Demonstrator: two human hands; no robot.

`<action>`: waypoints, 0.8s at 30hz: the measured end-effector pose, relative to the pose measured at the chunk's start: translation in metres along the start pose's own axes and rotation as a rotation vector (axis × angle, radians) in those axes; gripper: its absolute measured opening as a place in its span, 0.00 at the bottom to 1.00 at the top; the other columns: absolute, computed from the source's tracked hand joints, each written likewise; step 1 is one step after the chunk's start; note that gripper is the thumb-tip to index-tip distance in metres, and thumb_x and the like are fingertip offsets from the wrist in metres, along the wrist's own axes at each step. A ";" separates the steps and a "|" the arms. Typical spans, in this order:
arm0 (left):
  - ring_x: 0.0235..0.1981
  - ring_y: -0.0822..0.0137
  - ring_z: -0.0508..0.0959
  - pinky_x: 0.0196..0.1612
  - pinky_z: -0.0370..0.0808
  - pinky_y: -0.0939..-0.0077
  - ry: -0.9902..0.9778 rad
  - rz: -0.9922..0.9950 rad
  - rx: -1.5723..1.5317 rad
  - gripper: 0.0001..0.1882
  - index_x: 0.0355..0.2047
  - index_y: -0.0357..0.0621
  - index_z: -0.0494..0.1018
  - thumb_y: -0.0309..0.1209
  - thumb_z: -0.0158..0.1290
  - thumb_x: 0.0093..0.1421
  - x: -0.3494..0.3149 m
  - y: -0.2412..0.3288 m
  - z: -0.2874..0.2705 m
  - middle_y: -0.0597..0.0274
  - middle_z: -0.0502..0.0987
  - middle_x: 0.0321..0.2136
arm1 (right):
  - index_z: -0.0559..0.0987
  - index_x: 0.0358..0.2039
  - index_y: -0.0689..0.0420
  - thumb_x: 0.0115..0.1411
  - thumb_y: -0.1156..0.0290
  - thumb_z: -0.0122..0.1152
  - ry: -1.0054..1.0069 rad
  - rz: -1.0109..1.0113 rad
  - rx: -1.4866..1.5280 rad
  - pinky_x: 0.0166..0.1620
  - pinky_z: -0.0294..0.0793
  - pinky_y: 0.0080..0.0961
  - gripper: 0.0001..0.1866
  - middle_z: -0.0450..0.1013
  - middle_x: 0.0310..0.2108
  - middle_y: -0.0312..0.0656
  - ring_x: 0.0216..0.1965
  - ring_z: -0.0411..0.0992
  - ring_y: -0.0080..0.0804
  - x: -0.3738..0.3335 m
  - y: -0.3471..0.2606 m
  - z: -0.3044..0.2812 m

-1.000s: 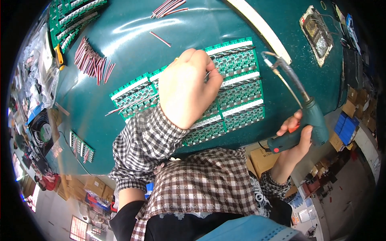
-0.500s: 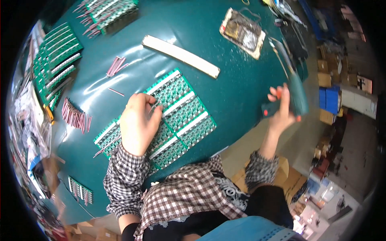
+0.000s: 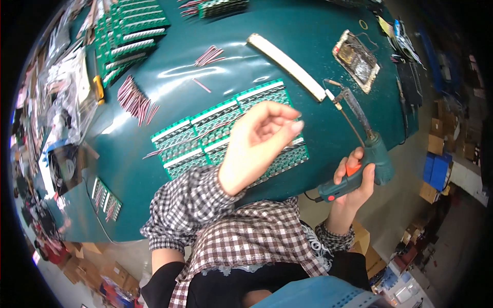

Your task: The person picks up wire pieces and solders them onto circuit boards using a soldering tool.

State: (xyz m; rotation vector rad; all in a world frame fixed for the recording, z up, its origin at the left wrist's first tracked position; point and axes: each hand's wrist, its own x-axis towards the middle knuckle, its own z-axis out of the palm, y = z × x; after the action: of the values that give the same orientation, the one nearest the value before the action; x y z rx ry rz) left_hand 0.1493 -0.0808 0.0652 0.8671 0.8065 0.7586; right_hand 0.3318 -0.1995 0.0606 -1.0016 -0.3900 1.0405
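Observation:
My left hand (image 3: 259, 138) hovers over a panel of green circuit boards (image 3: 177, 132), its fingers curled and thumb close to the index fingertip. Whatever may lie between those fingertips is too small to make out. A thin red-and-white wire (image 3: 192, 138) lies across the panel and passes out of sight behind this hand. My right hand (image 3: 354, 179) is wrapped round the handle of a dark green soldering gun (image 3: 377, 159) with an orange trigger. The gun's tip points up toward the far side, near the end of a long white bar (image 3: 287, 64).
Wire bundles (image 3: 134, 100) (image 3: 209, 55) lie left and beyond the panel. Stacked circuit boards (image 3: 131, 38) stand far left, near a yellow-handled tool (image 3: 98, 90). A grimy solder tray (image 3: 357, 59) sits at far right. One small board (image 3: 106, 197) lies near left.
My left hand has lifted off the panel and moved right. The soldering gun in my right hand has swung inward, nearer the white bar. The whole view has shifted and turned.

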 end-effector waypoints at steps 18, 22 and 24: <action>0.26 0.79 0.70 0.32 0.70 0.87 0.090 -0.128 -0.662 0.08 0.36 0.38 0.70 0.30 0.49 0.59 0.013 -0.005 -0.014 0.65 0.74 0.28 | 0.67 0.38 0.66 0.58 0.57 0.52 -0.033 0.099 -0.149 0.19 0.72 0.21 0.21 0.68 0.26 0.41 0.20 0.70 0.30 -0.012 0.026 0.029; 0.27 0.76 0.72 0.31 0.71 0.84 0.146 -0.034 -0.290 0.09 0.38 0.38 0.70 0.29 0.50 0.58 0.011 0.010 -0.039 0.64 0.74 0.30 | 0.66 0.39 0.65 0.58 0.58 0.51 -0.046 0.124 -0.149 0.20 0.72 0.21 0.21 0.67 0.26 0.41 0.21 0.70 0.30 -0.004 0.021 0.023; 0.27 0.74 0.73 0.30 0.71 0.81 0.306 0.301 0.400 0.07 0.34 0.39 0.71 0.27 0.52 0.55 0.011 0.020 -0.079 0.64 0.74 0.30 | 0.66 0.39 0.65 0.59 0.58 0.51 -0.090 0.123 -0.125 0.20 0.73 0.21 0.20 0.68 0.27 0.42 0.21 0.70 0.29 0.002 0.017 0.016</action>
State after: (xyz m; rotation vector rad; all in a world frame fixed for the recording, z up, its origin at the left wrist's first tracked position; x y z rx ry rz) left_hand 0.0835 -0.0356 0.0473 1.2688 1.1384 1.0302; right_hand 0.3128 -0.1872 0.0546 -1.1035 -0.4769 1.1864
